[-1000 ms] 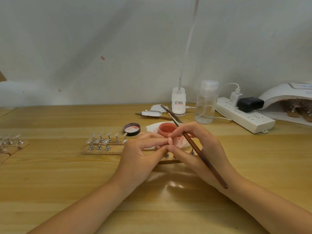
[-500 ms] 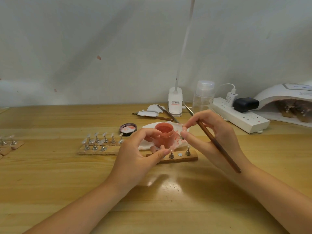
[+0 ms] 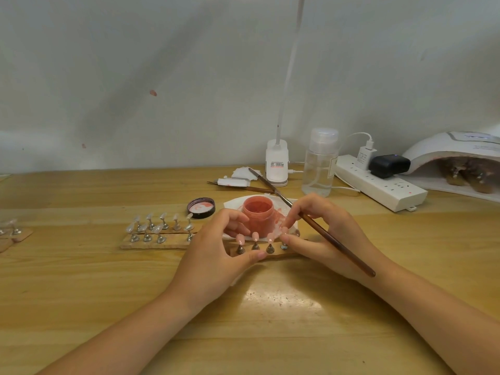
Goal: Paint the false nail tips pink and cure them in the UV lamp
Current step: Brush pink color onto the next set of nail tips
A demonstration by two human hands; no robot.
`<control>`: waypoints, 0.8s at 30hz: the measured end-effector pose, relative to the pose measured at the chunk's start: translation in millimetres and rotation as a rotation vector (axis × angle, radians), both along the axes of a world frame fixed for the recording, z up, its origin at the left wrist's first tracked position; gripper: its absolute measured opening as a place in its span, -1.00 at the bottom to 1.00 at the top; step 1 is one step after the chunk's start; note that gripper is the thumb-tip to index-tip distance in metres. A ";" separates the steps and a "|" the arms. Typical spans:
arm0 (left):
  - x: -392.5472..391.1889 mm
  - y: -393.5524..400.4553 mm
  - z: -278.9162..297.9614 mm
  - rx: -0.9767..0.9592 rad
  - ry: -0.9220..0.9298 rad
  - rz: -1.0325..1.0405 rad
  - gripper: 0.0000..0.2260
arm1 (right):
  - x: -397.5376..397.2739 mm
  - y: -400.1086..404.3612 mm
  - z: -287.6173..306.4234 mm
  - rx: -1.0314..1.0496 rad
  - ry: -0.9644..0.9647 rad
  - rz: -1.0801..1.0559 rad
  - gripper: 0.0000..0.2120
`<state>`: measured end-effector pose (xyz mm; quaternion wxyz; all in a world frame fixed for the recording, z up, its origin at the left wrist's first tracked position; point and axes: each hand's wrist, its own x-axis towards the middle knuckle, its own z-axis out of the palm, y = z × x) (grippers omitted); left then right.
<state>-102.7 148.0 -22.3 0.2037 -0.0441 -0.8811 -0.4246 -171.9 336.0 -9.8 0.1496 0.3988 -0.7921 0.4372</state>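
Three pink tips point(image 3: 255, 236) stood painted on your near board point(image 3: 273, 256); clear tips point(image 3: 159, 226) left awaited colour. Right hand point(image 3: 324, 234) gripped the brush point(image 3: 332, 240); left hand point(image 3: 216, 247) curled, empty. UV lamp point(image 3: 457, 152) far right.

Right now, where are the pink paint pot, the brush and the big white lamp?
pink paint pot point(image 3: 257, 212): head view, front wall.
brush point(image 3: 338, 244): head view, brown handle.
UV lamp point(image 3: 443, 147): head view, white top shell.
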 end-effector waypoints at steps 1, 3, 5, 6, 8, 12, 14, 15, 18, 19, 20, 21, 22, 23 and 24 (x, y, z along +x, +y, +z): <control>-0.1 0.0 -0.2 -0.002 -0.006 0.002 -0.62 | -0.4 -0.3 -0.4 0.010 -0.003 0.001 -0.79; -0.8 0.1 -0.6 -0.012 -0.014 0.005 -0.63 | -1.1 -0.7 -1.3 0.030 -0.011 0.006 -0.79; -0.9 0.2 -0.4 -0.022 -0.025 0.009 -0.63 | -1.7 -0.8 -1.9 0.048 -0.017 0.011 -0.79; -0.7 0.3 -0.3 -0.024 -0.030 0.009 -0.63 | -1.9 -0.6 -2.3 0.057 -0.018 0.009 -0.79; -0.4 0.2 -0.1 -0.030 -0.033 0.005 -0.64 | -1.7 0.3 -2.1 0.077 -0.015 0.001 -0.80; -0.1 0.2 0.5 -0.017 -0.034 -0.008 -0.66 | 0.3 2.5 1.3 0.117 0.053 -0.005 -0.77; -0.3 0.1 0.4 -0.009 -0.040 -0.009 -0.66 | 0.2 5.7 3.5 0.119 0.081 -0.023 -0.76; -0.5 0.0 0.4 -0.010 -0.045 -0.008 -0.67 | -0.3 7.7 4.6 0.122 0.079 -0.034 -0.76; -0.8 -0.5 0.0 -0.003 -0.050 -0.012 -0.66 | -2.8 12.3 6.6 0.154 0.049 -0.053 -0.75; -1.1 -0.5 -0.2 0.006 -0.050 -0.015 -0.66 | -3.2 12.9 6.5 0.163 0.041 -0.056 -0.74; -1.2 -0.4 -0.3 0.013 -0.053 -0.016 -0.66 | -3.4 13.0 6.5 0.168 0.036 -0.059 -0.73; -1.5 -0.4 -0.5 0.018 -0.057 -0.016 -0.66 | -3.3 12.7 6.3 0.170 0.036 -0.059 -0.72; -1.6 -0.6 -0.6 0.021 -0.063 -0.015 -0.67 | -3.3 12.5 6.2 0.167 0.038 -0.057 -0.72; -1.7 -0.8 -0.9 0.022 -0.069 -0.014 -0.67 | -3.0 12.3 6.0 0.164 0.034 -0.055 -0.72; -1.7 -0.9 -0.9 0.019 -0.073 -0.015 -0.67 | -2.9 12.2 6.2 0.160 0.023 -0.051 -0.73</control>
